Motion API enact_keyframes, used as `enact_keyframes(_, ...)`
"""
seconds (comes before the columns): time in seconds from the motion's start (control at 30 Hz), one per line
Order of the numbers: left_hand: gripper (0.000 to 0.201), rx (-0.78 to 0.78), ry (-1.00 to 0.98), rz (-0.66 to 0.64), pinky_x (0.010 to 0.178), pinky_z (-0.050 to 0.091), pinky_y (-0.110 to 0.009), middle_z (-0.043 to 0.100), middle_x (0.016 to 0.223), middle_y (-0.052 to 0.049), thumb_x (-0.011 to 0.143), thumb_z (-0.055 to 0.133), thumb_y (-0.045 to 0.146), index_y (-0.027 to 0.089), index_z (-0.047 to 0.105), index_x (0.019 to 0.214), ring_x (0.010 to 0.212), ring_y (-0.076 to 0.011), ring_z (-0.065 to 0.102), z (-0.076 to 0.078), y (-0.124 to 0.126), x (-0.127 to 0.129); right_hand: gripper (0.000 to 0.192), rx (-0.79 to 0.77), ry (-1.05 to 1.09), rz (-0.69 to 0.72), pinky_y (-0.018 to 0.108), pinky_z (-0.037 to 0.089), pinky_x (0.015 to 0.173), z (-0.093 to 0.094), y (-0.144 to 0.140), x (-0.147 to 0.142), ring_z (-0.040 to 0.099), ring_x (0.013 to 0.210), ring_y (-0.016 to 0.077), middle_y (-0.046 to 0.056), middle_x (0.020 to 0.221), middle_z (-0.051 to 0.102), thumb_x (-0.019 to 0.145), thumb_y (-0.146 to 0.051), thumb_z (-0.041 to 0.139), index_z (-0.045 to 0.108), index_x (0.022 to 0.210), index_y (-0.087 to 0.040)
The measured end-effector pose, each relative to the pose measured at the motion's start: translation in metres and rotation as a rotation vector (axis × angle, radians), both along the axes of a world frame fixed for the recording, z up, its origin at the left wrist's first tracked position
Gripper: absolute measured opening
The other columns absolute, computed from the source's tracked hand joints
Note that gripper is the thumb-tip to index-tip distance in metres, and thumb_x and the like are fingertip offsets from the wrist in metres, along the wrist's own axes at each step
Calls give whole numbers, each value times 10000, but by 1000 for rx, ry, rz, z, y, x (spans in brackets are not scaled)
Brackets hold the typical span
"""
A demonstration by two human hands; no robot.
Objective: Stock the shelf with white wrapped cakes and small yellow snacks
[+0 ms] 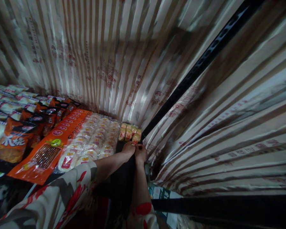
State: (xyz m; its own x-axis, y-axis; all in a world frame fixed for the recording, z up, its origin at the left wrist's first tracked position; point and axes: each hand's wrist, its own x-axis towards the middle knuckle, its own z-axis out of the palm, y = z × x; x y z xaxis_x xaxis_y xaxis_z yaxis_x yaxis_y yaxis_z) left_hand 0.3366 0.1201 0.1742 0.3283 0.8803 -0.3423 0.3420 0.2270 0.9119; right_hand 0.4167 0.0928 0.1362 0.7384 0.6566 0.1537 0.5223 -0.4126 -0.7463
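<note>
My left hand [128, 150] and my right hand [141, 154] come together at the near right end of a display of packaged snacks. Both have their fingers closed at the lower edge of a small yellow packet [136, 138], which has a red mark on its front. The fingertips partly hide how it is gripped. Right behind it stand several matching yellow packets [128, 132] in short rows. To the left of my left hand lie rows of round white cakes [95, 140] in clear wrappers.
Farther left are a long orange snack bag [51, 149], orange-and-black bags [13, 140] and white bags [19, 100]. A striped, printed curtain [97, 57] hangs behind and at the right. A dark pole [193, 73] slants past my hands; a dark bar [219, 206] crosses the lower right.
</note>
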Motion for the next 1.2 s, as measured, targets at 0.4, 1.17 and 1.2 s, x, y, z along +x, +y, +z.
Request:
enact_keyframes(0.4, 296, 47, -28, 29, 789, 447, -184, 701, 1027, -68, 809, 441, 85, 148, 693, 952, 935, -144, 626, 0, 4, -1, 166, 4, 20, -15, 260, 400, 654, -3, 16, 5, 592, 707, 187, 42, 744, 668, 726, -286, 490, 627, 742, -194)
enact_keyframes(1.17, 327, 117, -4, -4, 899, 424, -175, 699, 1054, -52, 768, 448, 35, 147, 702, 940, 1003, -128, 610, -2, 2, -3, 244, 94, 75, 6, 271, 431, 702, -3, 18, -1, 609, 765, 200, 99, 857, 663, 697, -286, 509, 588, 882, -147)
enact_keyframes(1.2, 307, 115, 4, 1, 895, 423, -178, 699, 1052, -55, 771, 453, 37, 146, 702, 914, 999, -130, 609, -1, 1, -4, 257, 94, 67, -1, 274, 433, 709, -3, 17, -1, 610, 775, 205, 109, 869, 663, 695, -285, 514, 591, 892, -139)
